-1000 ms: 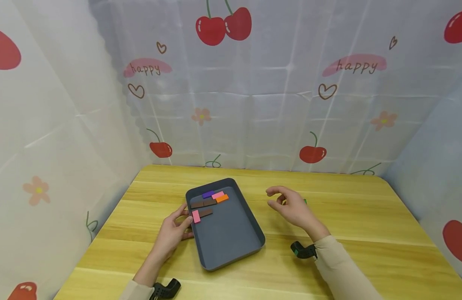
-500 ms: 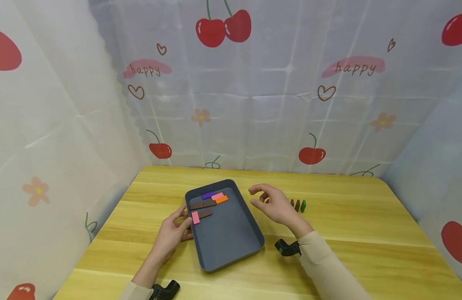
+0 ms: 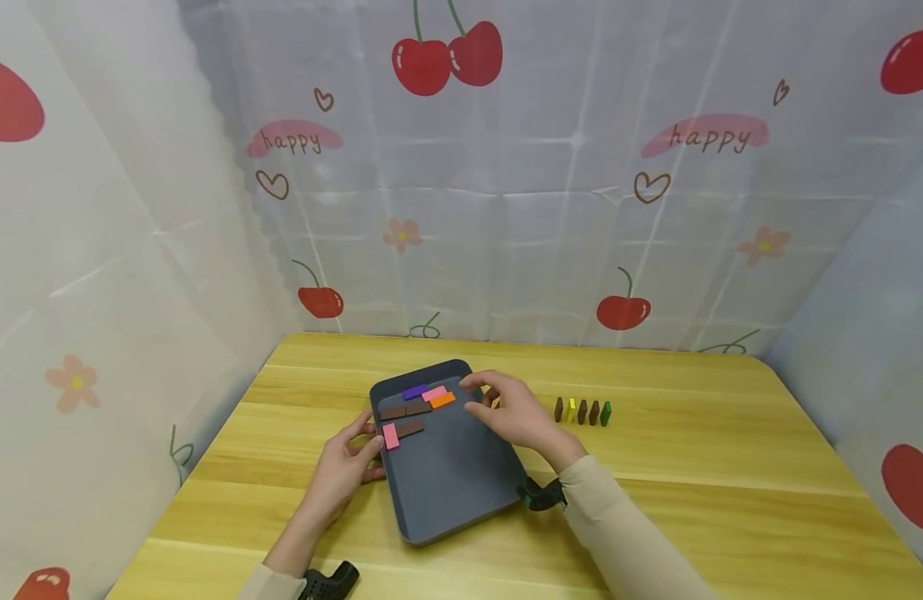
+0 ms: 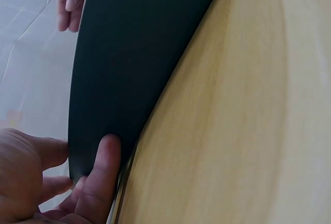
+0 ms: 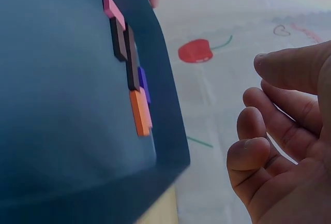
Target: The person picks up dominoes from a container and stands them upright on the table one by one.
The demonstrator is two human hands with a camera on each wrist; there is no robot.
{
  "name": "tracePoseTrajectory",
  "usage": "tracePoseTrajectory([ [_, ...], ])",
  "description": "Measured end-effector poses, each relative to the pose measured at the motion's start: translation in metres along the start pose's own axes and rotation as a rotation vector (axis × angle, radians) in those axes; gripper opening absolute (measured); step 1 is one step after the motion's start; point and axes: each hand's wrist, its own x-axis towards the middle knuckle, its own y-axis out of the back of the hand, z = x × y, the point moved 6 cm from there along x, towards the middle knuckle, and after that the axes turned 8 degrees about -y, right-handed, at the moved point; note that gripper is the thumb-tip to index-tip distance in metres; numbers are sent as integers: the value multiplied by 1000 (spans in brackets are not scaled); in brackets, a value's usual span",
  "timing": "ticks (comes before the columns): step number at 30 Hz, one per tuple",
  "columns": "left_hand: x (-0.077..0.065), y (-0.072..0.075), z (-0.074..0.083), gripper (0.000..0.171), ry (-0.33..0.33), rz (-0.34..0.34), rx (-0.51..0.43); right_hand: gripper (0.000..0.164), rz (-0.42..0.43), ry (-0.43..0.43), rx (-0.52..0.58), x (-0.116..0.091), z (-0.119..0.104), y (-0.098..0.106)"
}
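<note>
A dark grey rectangular tray (image 3: 453, 492) lies at an angle on the table. My left hand (image 3: 343, 467) grips its left side, thumb at the rim; in the left wrist view, fingers (image 4: 106, 167) press against the outer wall. Inside lie flat domino blocks: a purple one (image 3: 414, 392), an orange one (image 3: 442, 401), a pink one (image 3: 390, 436) with another pink near the orange, and several brown ones (image 3: 410, 429). Above the tray's far right side hovers my right hand (image 3: 514, 412), fingers loosely bent. Nothing shows between its fingertips in the right wrist view.
Right of the tray, a row of upright domino blocks stands on the wooden table (image 3: 701, 417): brown ones (image 3: 583, 412), a yellow one (image 3: 571, 410) and a green one (image 3: 606, 413). A cherry-printed curtain (image 3: 499, 250) surrounds the table's back and sides.
My right hand has moved left, from over the upright row to above the tray, uncovering the row. The left hand, the tray and the blocks inside stay put.
</note>
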Motion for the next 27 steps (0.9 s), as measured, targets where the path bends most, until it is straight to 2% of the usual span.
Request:
tracePoseTrajectory([
  [6, 1, 1, -3, 60, 2, 2, -2, 29, -46, 38, -17, 9, -9, -15],
  [18, 0, 2, 0, 60, -8, 0, -10, 31, -125, 25, -3, 23, -12, -37],
  [27, 0, 0, 1, 59, -11, -9, -20, 32, -172, 36, -53, 33, -13, -54],
])
